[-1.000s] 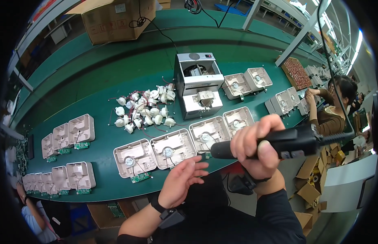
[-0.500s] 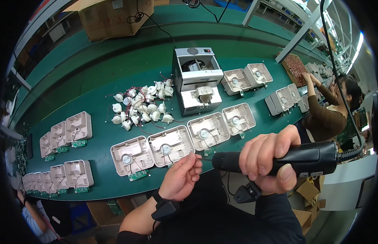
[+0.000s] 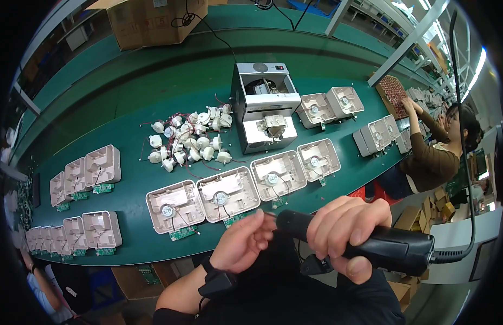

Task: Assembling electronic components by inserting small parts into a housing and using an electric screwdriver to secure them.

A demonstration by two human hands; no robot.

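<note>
We grip the black electric screwdriver (image 3: 370,246) in our right hand (image 3: 346,227); left hand (image 3: 243,244) fingers pinch at its tip, above the desk (image 3: 127,187) edge. An accidental trigger risks pinched fingertips.

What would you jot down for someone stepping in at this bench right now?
Right hand: gripping the black electric screwdriver, held level over the belt's near edge.
Left hand: fingertips at the driver's tip; whether they hold a screw is too small to tell.
Four open white housings lie in a row in front, a pile of small white motors behind.
Driver not yet on any housing.
</note>
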